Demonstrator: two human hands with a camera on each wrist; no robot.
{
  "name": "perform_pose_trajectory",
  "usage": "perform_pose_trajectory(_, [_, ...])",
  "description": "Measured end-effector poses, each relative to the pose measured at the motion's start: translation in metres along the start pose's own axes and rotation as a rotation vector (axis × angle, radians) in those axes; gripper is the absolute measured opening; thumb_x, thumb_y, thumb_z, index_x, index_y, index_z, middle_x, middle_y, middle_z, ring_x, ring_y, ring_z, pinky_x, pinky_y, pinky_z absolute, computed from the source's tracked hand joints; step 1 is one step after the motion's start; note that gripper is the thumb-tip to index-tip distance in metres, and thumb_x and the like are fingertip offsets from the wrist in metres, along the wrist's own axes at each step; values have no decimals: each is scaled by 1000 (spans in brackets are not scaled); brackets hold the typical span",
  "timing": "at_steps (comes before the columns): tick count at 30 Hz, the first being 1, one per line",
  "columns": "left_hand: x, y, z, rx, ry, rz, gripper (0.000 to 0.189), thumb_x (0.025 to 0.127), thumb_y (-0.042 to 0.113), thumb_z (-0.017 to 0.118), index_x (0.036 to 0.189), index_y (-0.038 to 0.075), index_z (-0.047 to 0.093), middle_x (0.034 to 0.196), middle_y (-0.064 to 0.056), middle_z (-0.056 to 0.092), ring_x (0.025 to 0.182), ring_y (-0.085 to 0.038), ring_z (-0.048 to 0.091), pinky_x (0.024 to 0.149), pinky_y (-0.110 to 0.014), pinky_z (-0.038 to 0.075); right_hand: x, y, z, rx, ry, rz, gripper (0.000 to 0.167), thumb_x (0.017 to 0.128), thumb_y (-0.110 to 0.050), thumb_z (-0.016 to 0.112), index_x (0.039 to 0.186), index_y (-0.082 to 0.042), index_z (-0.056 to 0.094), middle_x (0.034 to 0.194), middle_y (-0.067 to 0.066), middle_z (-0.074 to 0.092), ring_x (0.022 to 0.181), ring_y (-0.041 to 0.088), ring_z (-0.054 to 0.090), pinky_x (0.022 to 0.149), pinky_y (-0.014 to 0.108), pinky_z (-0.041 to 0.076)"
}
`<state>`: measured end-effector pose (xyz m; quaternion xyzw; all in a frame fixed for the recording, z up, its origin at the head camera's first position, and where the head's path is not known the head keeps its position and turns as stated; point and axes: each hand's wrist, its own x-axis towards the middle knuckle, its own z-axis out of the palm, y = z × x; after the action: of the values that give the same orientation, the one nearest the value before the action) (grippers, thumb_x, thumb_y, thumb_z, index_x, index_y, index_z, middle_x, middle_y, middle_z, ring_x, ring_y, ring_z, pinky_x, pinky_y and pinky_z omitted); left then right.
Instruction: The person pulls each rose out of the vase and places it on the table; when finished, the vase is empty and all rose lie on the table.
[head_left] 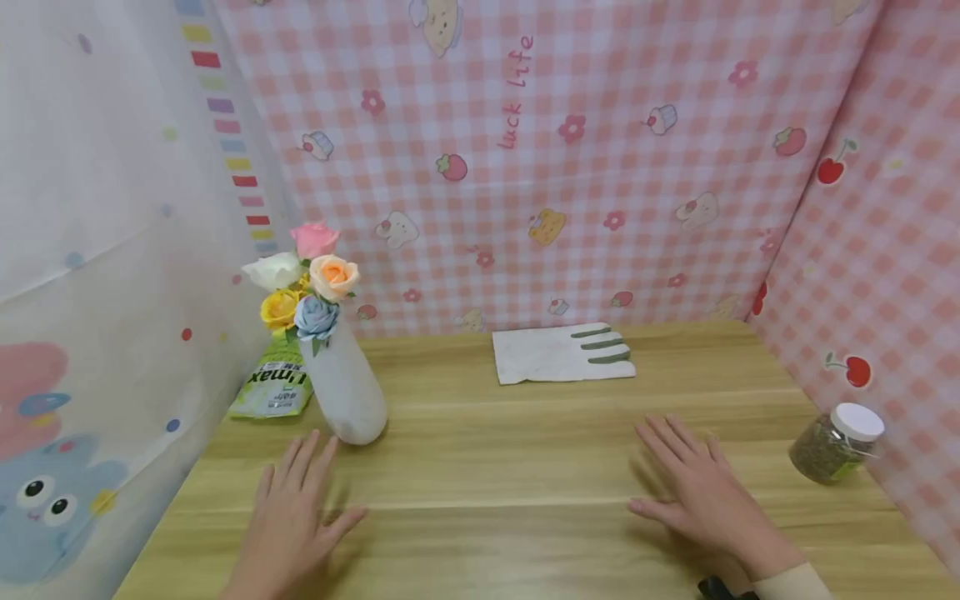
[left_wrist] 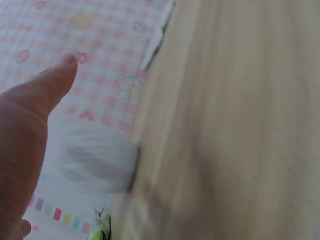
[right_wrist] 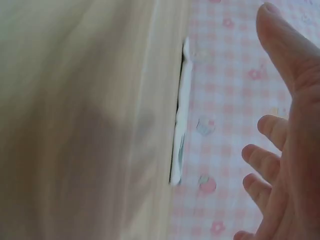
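My left hand (head_left: pixel 292 517) hovers palm down over the near left of the wooden table, fingers spread and holding nothing. Just beyond its fingertips stands a white vase (head_left: pixel 347 387) with artificial roses (head_left: pixel 315 283) in pink, white, peach, yellow and blue. In the left wrist view the vase (left_wrist: pixel 100 157) shows blurred beyond the thumb. On the right, my right hand (head_left: pixel 697 500) is also empty, its fingers extended above the wood. A white glove (head_left: pixel 547 354) with green between its fingers lies flat near the back; the right wrist view catches this glove (right_wrist: pixel 181 115) edge-on.
A green snack bag (head_left: pixel 273 383) sits behind the vase at the left edge. To the right is a clear jar (head_left: pixel 825 450) with a white lid and dark contents. Pink checked cloth (head_left: pixel 510 183) hangs behind the wooden table (head_left: pixel 480 467), with cloth walls on both sides.
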<state>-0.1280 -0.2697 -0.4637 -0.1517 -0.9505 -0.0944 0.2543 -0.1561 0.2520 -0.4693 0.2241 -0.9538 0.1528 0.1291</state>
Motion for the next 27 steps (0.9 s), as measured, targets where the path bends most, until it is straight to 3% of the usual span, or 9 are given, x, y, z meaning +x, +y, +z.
perform_pose_trajectory(4, [22,2,7,-132,183,-13,90,72,47,78,141,0,44,140,-25,44,125,-45,42,94,-64,37,21,-9,-4,57,7,-42,94,76,-60,71,152,-21,31,154,6,32,141,32,24,100,73,23])
perform_pose_trajectory(6, [32,2,14,-210,265,-66,90,71,39,82,140,-4,43,137,-26,45,123,-45,43,95,-61,37,33,-15,-4,81,17,-79,92,77,-58,72,150,-18,34,153,5,35,140,31,28,101,70,25])
perform_pose_trajectory(9, [42,3,28,-318,328,-245,90,71,31,84,140,-5,39,134,-27,45,121,-44,43,95,-59,38,53,-28,-4,123,46,-156,87,78,-55,73,147,-11,40,149,6,40,136,32,34,105,62,28])
perform_pose_trajectory(12, [48,3,42,-436,343,-447,91,73,27,84,142,-5,34,133,-28,43,122,-42,41,98,-57,35,70,-43,-3,169,67,-220,81,81,-51,73,144,-10,44,145,7,45,133,31,41,106,54,34])
perform_pose_trajectory(14, [53,2,52,-501,354,-539,94,73,25,84,144,-5,31,133,-28,42,121,-41,40,98,-56,34,82,-52,-3,219,67,-235,76,82,-50,72,143,-11,46,143,6,48,130,28,44,104,50,38])
perform_pose_trajectory(16, [57,1,62,-546,372,-592,96,72,24,84,145,-5,29,132,-28,42,121,-40,39,100,-55,33,93,-61,-3,278,52,-236,72,84,-50,70,141,-14,48,140,3,51,128,25,47,102,47,41])
perform_pose_trajectory(22, [64,0,86,-627,434,-608,98,67,25,88,146,5,34,136,-18,44,125,-31,41,103,-51,34,124,-89,-1,458,-7,-246,61,87,-47,68,136,-14,55,135,-3,56,123,16,52,101,40,44])
perform_pose_trajectory(27, [65,0,98,-602,489,-578,104,64,25,90,149,12,31,141,-14,42,128,-29,40,102,-52,34,145,-105,2,561,-66,-219,56,89,-49,64,134,-18,56,132,-6,58,122,11,52,100,40,44])
